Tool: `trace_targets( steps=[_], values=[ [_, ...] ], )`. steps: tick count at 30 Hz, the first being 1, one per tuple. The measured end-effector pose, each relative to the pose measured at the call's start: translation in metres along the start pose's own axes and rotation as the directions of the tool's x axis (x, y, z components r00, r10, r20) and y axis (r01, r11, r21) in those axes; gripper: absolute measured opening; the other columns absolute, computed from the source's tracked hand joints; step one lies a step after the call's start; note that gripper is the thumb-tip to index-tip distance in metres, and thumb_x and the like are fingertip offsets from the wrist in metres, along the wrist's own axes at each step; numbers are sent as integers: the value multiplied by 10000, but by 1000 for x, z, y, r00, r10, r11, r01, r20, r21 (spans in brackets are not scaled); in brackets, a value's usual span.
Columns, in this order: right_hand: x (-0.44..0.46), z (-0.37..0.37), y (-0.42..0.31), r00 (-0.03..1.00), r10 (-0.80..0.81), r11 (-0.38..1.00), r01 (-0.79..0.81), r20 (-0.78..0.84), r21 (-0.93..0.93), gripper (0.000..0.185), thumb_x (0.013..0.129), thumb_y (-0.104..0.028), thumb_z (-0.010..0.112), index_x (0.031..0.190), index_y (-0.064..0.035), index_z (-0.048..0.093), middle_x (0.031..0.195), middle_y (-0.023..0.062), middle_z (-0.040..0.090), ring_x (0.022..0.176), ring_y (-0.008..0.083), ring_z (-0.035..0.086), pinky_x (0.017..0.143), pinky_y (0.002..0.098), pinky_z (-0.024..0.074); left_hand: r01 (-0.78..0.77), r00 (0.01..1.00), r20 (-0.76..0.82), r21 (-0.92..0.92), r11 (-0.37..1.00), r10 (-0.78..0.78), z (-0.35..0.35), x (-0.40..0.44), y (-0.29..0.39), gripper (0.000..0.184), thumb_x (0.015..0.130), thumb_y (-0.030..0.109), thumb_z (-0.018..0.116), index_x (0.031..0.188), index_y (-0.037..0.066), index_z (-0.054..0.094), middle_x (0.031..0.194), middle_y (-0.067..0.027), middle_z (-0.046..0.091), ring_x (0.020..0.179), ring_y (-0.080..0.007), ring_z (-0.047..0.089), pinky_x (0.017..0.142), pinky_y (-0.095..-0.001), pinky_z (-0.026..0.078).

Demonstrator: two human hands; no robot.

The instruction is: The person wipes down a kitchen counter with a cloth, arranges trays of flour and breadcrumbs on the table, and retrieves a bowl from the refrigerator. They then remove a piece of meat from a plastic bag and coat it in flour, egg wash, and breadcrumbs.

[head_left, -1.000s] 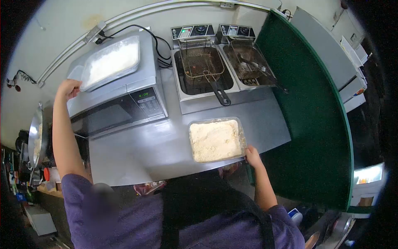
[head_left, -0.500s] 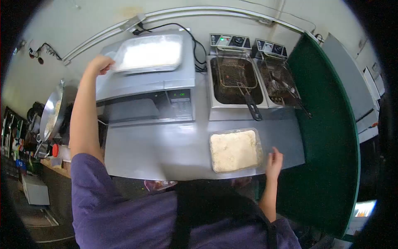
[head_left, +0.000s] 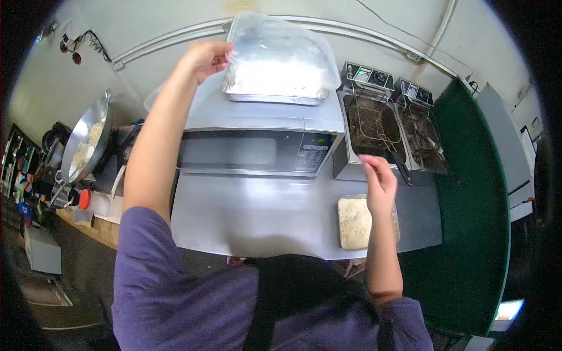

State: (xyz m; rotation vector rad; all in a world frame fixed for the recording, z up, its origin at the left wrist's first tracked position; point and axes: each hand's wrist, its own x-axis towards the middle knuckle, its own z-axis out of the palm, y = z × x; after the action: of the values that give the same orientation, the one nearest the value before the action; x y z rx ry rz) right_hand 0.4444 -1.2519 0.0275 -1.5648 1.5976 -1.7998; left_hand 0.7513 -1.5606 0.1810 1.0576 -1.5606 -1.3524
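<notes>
My left hand [head_left: 208,60] is closed on the near-left edge of a clear plastic lid [head_left: 287,41]. The lid is tilted up above a shallow metal tray [head_left: 275,99] of white powder [head_left: 275,76], which sits on top of the microwave [head_left: 246,153]. My right hand [head_left: 380,182] is raised, fingers partly bent and apart, with nothing visible in it. Below it on the steel counter stands a clear container [head_left: 398,229] filled with a pale, crumbly mass [head_left: 354,223]; my right forearm hides part of it.
Two deep fryers with wire baskets [head_left: 374,123] stand right of the microwave, one basket handle [head_left: 403,171] jutting forward. A green partition [head_left: 474,193] bounds the right side. At left are a large metal wok [head_left: 88,140] holding food and a red-lidded jar [head_left: 93,203].
My left hand has lifted the clear lid up from the tray and moved right in the view. My right hand has risen from beside the container to above it. The camera view has shifted left.
</notes>
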Motion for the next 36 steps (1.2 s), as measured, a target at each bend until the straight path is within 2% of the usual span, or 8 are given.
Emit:
trace_targets(
  steps=[4,10,14,16,20,24,28,36],
  values=[
    [29,44,-22,914,358,893,-395,190,216,307,933,-174,574,1200,-29,616,1083,59,639,816,58,527,666,195,412,-95,995,-20,-124,988,93,15,-37,-3,146,877,197,654,933,65,627,787,23,610,714,-71,549,630,-214,462],
    [27,46,-39,925,360,722,-359,122,592,487,954,-260,520,1339,32,465,1158,69,629,736,62,512,612,189,415,-172,985,-22,-275,946,173,19,-105,-25,161,875,196,661,959,67,615,808,-3,633,737,-83,577,643,-219,462],
    [-3,18,-31,914,384,840,-404,128,362,433,942,-250,529,1301,-8,532,1146,65,626,751,66,509,619,192,398,-414,885,-285,-122,902,368,-32,-130,-31,155,881,148,652,1002,60,608,839,-16,633,779,-98,598,696,-229,468],
    [-9,6,-28,939,325,925,-341,115,170,285,901,-168,589,1152,-50,654,1056,47,642,759,70,523,618,203,395,-563,668,-462,199,802,583,-65,-134,-27,170,865,107,673,1002,32,606,873,-44,646,817,-107,603,744,-234,467],
    [6,10,-20,998,-38,959,50,45,-279,130,827,-72,666,940,-74,731,894,71,672,800,172,598,696,279,448,-349,406,-366,785,512,837,-108,-140,-27,133,838,87,698,919,7,630,814,-42,650,774,-85,554,723,-224,441],
    [61,51,-12,939,-331,823,334,88,-460,159,784,-70,672,930,-98,729,924,90,662,875,280,601,791,366,482,58,522,-75,997,52,850,-140,-133,-69,118,825,125,671,918,53,657,832,-96,683,789,-223,632,810,-344,441],
    [109,106,-20,854,-461,661,513,242,-548,285,759,-119,668,1042,-118,695,1022,59,659,952,281,580,850,376,486,37,551,-13,999,-9,835,-149,-138,-97,119,826,133,650,925,66,663,896,-93,691,841,-279,632,852,-389,422],
    [146,141,-17,823,-395,497,565,407,-659,93,760,-126,659,822,-59,680,838,79,647,908,280,588,808,390,477,-81,613,16,996,43,790,-176,-144,-117,146,809,61,652,955,54,660,1011,-118,677,955,-292,628,829,-379,452]
  ],
)
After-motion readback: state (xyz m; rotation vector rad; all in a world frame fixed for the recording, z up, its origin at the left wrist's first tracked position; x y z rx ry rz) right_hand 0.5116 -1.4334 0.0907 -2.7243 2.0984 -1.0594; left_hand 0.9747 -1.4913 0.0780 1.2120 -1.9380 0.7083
